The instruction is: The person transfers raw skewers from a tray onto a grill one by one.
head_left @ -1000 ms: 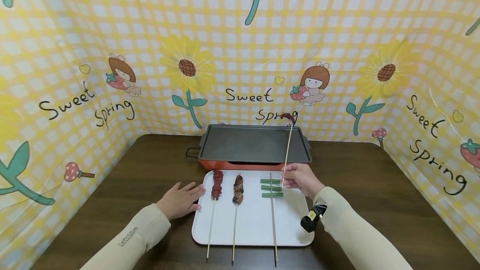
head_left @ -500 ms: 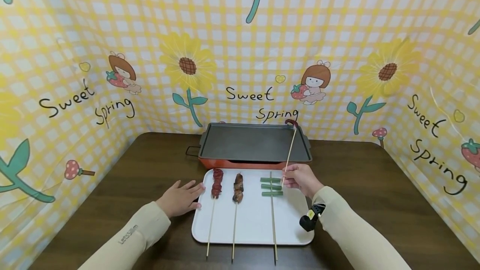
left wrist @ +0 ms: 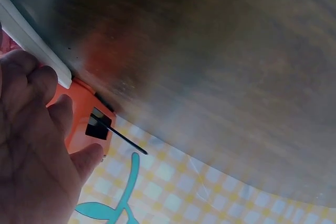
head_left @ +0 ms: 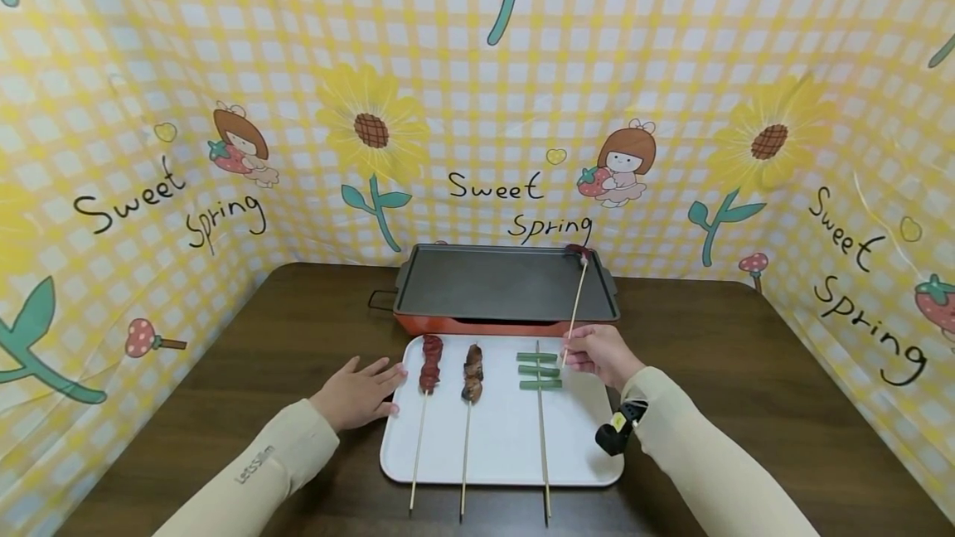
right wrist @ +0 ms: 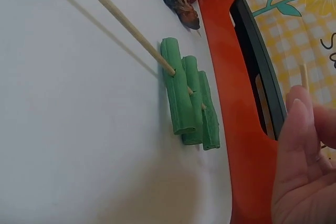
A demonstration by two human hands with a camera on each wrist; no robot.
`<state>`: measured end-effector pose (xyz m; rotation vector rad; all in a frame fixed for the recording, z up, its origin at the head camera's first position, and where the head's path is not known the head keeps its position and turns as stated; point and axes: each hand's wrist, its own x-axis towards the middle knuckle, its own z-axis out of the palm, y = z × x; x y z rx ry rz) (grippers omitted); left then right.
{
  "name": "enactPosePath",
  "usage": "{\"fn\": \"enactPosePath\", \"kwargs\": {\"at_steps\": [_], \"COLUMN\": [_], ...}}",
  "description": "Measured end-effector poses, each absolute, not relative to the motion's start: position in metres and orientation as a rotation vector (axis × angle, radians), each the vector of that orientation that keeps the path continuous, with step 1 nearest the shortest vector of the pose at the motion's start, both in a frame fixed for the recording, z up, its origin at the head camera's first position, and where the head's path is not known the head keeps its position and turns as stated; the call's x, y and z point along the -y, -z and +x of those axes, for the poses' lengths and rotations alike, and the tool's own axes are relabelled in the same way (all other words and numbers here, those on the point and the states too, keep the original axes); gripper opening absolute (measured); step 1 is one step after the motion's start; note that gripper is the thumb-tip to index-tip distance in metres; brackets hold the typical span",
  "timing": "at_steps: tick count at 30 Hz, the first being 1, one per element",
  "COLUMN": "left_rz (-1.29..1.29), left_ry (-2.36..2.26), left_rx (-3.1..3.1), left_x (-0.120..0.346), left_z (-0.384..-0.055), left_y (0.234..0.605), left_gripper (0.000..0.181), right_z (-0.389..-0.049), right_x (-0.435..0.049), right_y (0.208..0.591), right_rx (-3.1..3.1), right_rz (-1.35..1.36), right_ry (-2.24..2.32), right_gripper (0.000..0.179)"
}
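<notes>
My right hand [head_left: 600,353] pinches the lower end of a thin wooden skewer [head_left: 576,305]. A curled dark red piece with a pale underside [head_left: 578,253] sits on its far tip, over the back right corner of the griddle [head_left: 500,280]. In the right wrist view, the skewer's blunt end pokes out between thumb and fingers. My left hand [head_left: 358,394] has spread fingers, their tips at the left rim of the white tray [head_left: 500,446]. On the tray lie a red meat skewer [head_left: 430,363], a browned meat skewer [head_left: 473,375] and a skewer of green stalks [head_left: 540,371].
The griddle has a dark flat plate over an orange-red base [head_left: 429,326], right behind the tray. A wire handle [head_left: 382,300] sticks out at its left. Brown wooden table [head_left: 709,371] surrounds them, and a yellow checked cloth [head_left: 485,106] hangs behind and at both sides.
The dark red piece on the tip of the right hand's skewer has come down from against the cloth to the griddle's back right corner. The left hand stays at the tray.
</notes>
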<state>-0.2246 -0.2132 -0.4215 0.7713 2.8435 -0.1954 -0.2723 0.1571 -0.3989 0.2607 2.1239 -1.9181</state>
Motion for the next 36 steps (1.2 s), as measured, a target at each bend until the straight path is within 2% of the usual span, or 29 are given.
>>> {"fn": "enactPosePath", "kwargs": {"at_steps": [13,23,28,36], "left_rz": [0.780,0.793,0.787,0.796], "left_ry": [0.158,0.185,0.182,0.184], "left_rx": [-2.864,-2.832,-2.833,-2.835], "left_x": [0.218,0.215,0.214,0.217], "left_z": [-0.220,-0.224,-0.225,-0.226], "left_y": [0.422,0.420,0.420,0.421], "left_gripper": [0.058,0.058,0.059,0.059], "right_z": [-0.274,-0.268,-0.259,-0.226], "right_x": [-0.152,-0.155,-0.157,-0.159], "right_y": [0.406,0.407,0.408,0.410], "right_rx": [-2.116,-2.152,-2.165,-2.197], "right_rz": [0.240,0.291,0.291,0.102], "right_ry": [1.906,1.857,1.828,1.651], "right_gripper": [0.022,0.027,0.027,0.029]}}
